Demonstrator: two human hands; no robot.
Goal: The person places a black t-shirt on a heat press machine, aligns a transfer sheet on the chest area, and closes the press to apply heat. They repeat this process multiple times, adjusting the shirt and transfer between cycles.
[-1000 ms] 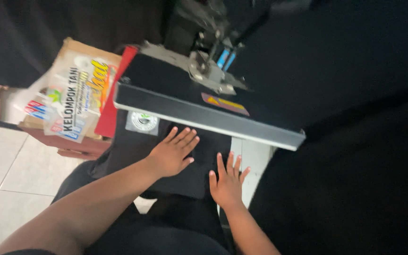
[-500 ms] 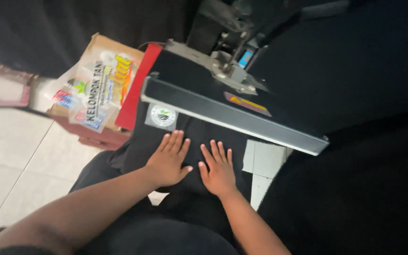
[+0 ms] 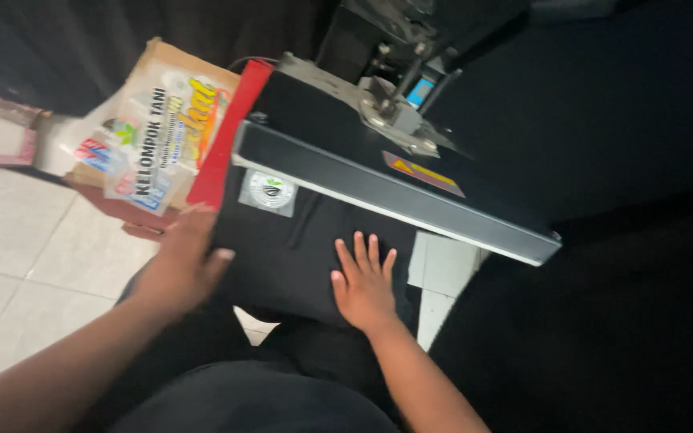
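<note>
Leftward went my left hand (image 3: pixel 182 269), off the middle of the black cloth (image 3: pixel 298 256) to its nine-o'clock edge, while my right hand (image 3: pixel 365 281) stayed flat at the centre.

Both hands were open and gripped nothing; the right palm pressed the cloth down, seemingly to keep it smooth on the lower plate, and the left, blurred, lay at the cloth's edge. The cloth sat under the raised press (image 3: pixel 395 180), a round label (image 3: pixel 270 190) at its twelve-o'clock edge. At ten o'clock a printed box (image 3: pixel 162 128) crowded the left hand; bare floor tiles (image 3: pixel 34 265) lay open at eight o'clock.
</note>
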